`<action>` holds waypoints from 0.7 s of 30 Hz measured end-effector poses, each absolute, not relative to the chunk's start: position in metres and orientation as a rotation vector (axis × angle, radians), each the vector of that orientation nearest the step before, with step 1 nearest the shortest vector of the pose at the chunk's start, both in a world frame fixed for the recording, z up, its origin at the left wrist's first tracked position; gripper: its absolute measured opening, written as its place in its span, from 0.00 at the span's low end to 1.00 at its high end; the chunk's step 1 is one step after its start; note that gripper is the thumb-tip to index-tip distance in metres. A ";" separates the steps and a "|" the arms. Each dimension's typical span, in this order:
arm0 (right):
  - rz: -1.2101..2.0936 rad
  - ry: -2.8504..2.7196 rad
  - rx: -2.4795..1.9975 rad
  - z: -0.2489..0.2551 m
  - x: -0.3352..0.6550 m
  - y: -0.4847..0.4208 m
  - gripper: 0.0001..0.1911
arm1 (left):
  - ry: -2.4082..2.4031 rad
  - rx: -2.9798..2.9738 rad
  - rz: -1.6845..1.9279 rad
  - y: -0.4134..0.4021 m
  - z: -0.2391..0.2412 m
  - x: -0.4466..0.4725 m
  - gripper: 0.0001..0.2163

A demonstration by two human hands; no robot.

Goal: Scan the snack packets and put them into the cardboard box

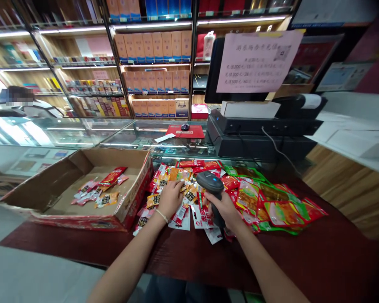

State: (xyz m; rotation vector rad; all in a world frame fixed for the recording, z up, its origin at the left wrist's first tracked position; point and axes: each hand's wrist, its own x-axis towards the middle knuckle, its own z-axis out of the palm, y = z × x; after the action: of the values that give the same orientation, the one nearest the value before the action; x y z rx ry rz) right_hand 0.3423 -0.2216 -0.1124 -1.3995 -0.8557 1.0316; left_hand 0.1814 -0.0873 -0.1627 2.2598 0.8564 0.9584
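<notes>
The right hand point(222, 206) is wrapped tight around the handle of a black scanner point(211, 185), and the scanner's fat head sticks up and points toward 11 o'clock, down at the snack packets point(189, 195). The scanner sits near the middle of the dark red table point(318, 256), right over the pile. The left hand point(169, 198) lies just beside it at 9 o'clock, palm down on the packets, with its fingers bent and pressing on a small packet; a thin band is on that wrist. The small packets are red, orange and white and lie in a messy heap under both hands. At 3 o'clock from the scanner there are bigger green and red packets point(278, 206), spread out flat on the table. At 9 o'clock, past the left hand, stands an open cardboard box point(82, 185) with a few more small packets lying on its floor. At 12 o'clock, behind the pile, is a glass counter point(139, 136) with a red mat and a mouse on it. At 1 o'clock sits a black cash register point(259, 134) with a pink paper sign point(259, 61) stuck on its screen. Far back at 12 o'clock are lit shelves point(158, 63) full of boxes. At 10 o'clock, far off, another person point(31, 105) sits behind the glass.
</notes>
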 end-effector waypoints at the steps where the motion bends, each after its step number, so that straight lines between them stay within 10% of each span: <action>1: 1.034 -0.861 -1.409 -0.113 0.342 -0.222 0.20 | 0.842 2.160 0.994 -0.088 -0.162 0.181 0.20; 21: 1.129 -1.074 -1.520 -0.119 0.325 -0.226 0.16 | 0.546 0.902 1.026 -0.079 -0.158 0.184 0.30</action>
State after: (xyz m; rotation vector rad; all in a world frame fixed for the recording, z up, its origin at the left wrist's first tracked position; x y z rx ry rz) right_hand 0.3252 -0.2260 -0.1189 -1.5200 -1.0744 1.1290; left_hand 0.1838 -0.0787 -0.1576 0.9024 0.5463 1.0256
